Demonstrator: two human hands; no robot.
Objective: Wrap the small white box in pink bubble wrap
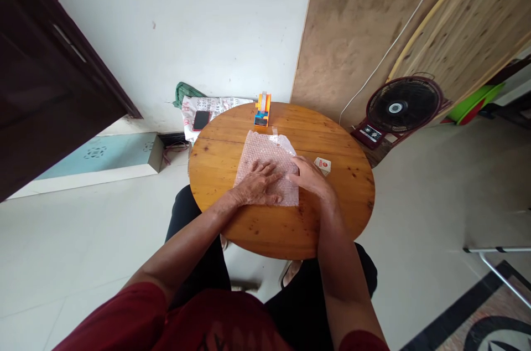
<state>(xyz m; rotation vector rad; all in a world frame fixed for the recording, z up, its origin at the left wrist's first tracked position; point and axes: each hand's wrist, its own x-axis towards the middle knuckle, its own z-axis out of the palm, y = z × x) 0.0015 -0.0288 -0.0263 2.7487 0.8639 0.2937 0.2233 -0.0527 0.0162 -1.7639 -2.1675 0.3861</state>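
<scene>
A sheet of bubble wrap (pixel 267 154) lies flat on the round wooden table (pixel 340 196). My left hand (pixel 258 183) rests palm down on its near half, fingers spread. My right hand (pixel 307 176) lies on the sheet's right edge, fingers stretched flat onto the wrap. A small white and red box (pixel 322 165) sits on the table just right of my right hand. An orange and blue tape dispenser (pixel 263 109) stands at the table's far edge, beyond the wrap.
A dark phone (pixel 201 119) lies on printed paper (pixel 215 106) left of the table, beside a green bag (pixel 186 92). A floor fan (pixel 399 107) stands at right by wooden boards. A dark door is at left.
</scene>
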